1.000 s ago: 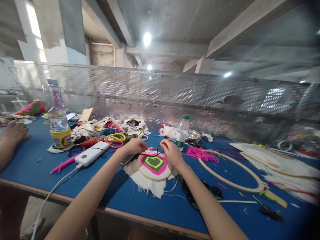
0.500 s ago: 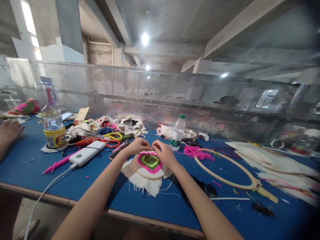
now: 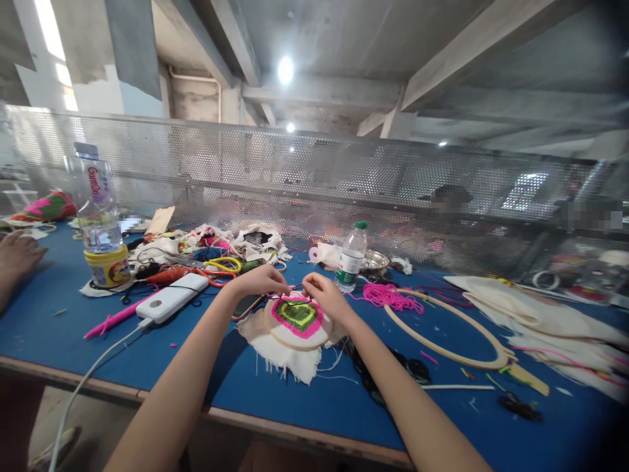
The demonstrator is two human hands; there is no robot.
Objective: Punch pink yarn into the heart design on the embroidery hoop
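Note:
At the far edge of a small embroidery hoop [image 3: 282,337], my left hand [image 3: 263,280] is closed with fingertips pinched on a thin strand of black yarn [image 3: 295,303]. Just right of it my right hand [image 3: 322,293] pinches the same dark strand, which sags a little between the two hands. White cloth [image 3: 299,367] with frayed edges is stretched in the hoop and spreads onto the table. On it is a tufted heart [image 3: 298,316] in green and yellow-green with a pink border. My fingers partly cover the hoop's far side.
Near my left forearm lie a white power bank [image 3: 171,298], a pink pen-like tool [image 3: 115,322] and orange-and-yellow scissors [image 3: 223,265]. A green-capped bottle [image 3: 350,259], pink yarn [image 3: 388,297] and a larger hoop [image 3: 442,357] are rightward. Another person's hand [image 3: 19,259] rests far left.
My hands have drawn slightly apart, the left shifting left and down, so the black strand shows between them. The hoop stays on the table.

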